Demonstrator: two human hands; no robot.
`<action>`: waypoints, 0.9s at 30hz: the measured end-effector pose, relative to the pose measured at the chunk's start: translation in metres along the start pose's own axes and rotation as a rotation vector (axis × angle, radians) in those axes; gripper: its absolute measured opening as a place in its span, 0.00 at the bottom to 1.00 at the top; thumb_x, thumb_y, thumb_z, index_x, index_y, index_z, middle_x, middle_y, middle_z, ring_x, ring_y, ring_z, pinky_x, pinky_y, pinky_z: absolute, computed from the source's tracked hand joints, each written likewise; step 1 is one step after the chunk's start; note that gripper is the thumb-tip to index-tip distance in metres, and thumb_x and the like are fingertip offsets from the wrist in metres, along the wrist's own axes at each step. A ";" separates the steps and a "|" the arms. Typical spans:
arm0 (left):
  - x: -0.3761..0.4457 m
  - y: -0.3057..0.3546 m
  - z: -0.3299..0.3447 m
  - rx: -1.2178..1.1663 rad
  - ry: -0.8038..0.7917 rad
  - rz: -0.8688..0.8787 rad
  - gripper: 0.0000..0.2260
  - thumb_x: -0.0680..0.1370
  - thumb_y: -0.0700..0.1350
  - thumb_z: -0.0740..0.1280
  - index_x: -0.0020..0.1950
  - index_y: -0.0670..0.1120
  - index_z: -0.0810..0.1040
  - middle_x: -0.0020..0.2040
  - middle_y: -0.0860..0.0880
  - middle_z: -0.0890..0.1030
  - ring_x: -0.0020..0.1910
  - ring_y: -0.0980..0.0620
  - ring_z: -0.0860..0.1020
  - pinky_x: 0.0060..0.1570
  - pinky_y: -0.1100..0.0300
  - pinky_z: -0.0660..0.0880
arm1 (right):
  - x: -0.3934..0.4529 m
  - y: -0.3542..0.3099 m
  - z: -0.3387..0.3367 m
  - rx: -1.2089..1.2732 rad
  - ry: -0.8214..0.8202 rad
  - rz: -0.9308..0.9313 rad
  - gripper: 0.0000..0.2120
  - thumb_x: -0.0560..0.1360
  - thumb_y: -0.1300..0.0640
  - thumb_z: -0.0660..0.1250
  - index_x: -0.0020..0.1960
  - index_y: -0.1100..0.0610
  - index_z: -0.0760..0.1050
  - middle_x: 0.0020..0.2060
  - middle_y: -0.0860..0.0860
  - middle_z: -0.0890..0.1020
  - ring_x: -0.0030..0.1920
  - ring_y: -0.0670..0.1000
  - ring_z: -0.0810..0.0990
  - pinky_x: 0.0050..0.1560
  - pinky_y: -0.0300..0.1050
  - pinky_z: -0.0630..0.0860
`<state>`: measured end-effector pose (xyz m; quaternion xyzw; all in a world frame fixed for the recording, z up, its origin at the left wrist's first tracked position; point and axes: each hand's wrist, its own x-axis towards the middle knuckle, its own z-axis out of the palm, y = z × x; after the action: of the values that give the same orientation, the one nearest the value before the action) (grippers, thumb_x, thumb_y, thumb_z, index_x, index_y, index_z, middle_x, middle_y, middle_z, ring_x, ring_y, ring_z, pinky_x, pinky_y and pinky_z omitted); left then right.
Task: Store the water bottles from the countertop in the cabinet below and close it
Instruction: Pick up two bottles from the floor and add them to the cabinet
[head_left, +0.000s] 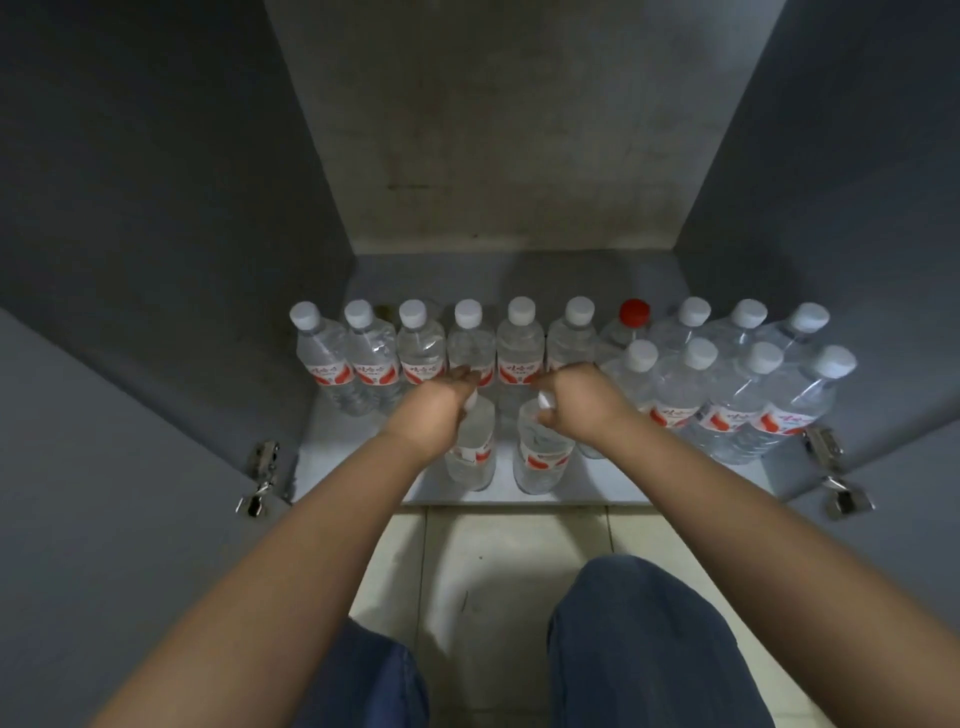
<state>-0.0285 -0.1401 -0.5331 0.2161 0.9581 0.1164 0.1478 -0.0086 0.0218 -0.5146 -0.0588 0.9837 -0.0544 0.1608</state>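
Head view caught both hands busy: left hand (441, 395) and right hand (566, 392) each gripped a bottle top, standing two bottles (470, 452) at 6 o'clock of the full back row (519, 343), cabinet (519, 499) doors unclosed, countertop unseen.

Dim, soft focus, wide-angle bending at edges, faint shadows
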 end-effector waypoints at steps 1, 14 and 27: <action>-0.002 0.001 0.001 -0.028 -0.010 -0.010 0.21 0.78 0.34 0.60 0.72 0.42 0.65 0.71 0.41 0.70 0.70 0.44 0.69 0.70 0.54 0.66 | -0.003 0.001 0.001 0.010 -0.019 -0.026 0.15 0.77 0.58 0.63 0.63 0.60 0.75 0.58 0.59 0.80 0.59 0.58 0.77 0.56 0.45 0.74; 0.003 0.003 -0.004 0.085 0.049 -0.119 0.22 0.79 0.48 0.63 0.72 0.51 0.64 0.67 0.41 0.72 0.64 0.41 0.73 0.60 0.52 0.73 | -0.004 0.009 0.001 0.062 0.048 0.122 0.21 0.75 0.45 0.64 0.59 0.60 0.76 0.56 0.58 0.80 0.56 0.57 0.79 0.55 0.47 0.76; -0.007 0.012 -0.012 0.147 0.084 -0.238 0.21 0.78 0.58 0.61 0.62 0.44 0.73 0.59 0.44 0.79 0.58 0.44 0.77 0.51 0.54 0.76 | -0.009 0.024 -0.011 -0.034 -0.050 -0.096 0.20 0.74 0.65 0.66 0.65 0.57 0.73 0.64 0.56 0.75 0.63 0.55 0.74 0.64 0.48 0.73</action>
<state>-0.0214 -0.1343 -0.5167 0.1059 0.9882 0.0364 0.1042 -0.0058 0.0481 -0.5040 -0.1100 0.9762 -0.0440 0.1815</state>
